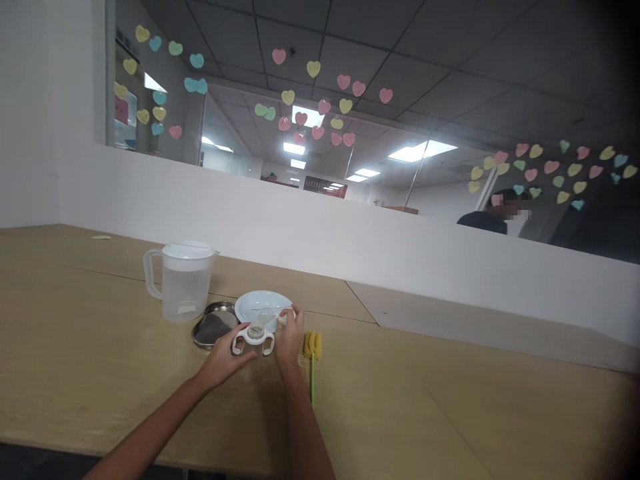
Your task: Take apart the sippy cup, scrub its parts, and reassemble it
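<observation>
My left hand (225, 360) grips a clear baby bottle (256, 333) by its white two-handled ring. The bottle's threaded mouth is uncovered and faces up toward me. Close beside it, my right hand (291, 337) pinches a small whitish piece with a clear part (281, 320), which looks like the bottle's teat top; fingers hide some of it. Both hands are just in front of a pale blue plate (250, 300), on which a thin clear item seems to lie. A sponge brush with a yellow head (313, 345) and green handle lies right of my right hand.
A lidded clear pitcher (185, 293) holding water stands at the left. Between it and the plate sits a kidney-shaped metal tray (200, 341). A white wall (280, 227) with a window rises behind the wooden table (400, 400). A person (487, 221) is beyond the glass.
</observation>
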